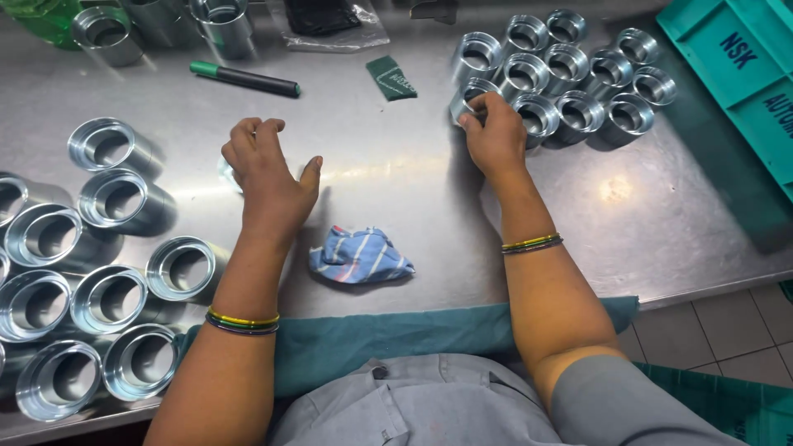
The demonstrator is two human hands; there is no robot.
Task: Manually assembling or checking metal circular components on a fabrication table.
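My right hand (494, 132) reaches to the near edge of a cluster of small shiny metal rings (570, 70) at the back right and grips one small ring (467, 97) there with its fingertips. My left hand (268, 169) hovers over the steel table (396, 182) near the middle, fingers curled, with something small and shiny partly hidden behind it; whether it holds that I cannot tell. A crumpled blue striped cloth (360, 255) lies between my forearms.
Several larger metal rings (107, 281) lie at the left. A green-capped black marker (244, 78), a small green tag (391, 78) and a plastic bag (324, 21) sit at the back. A teal crate (743, 74) stands at right. Teal cloth (396, 339) drapes the front edge.
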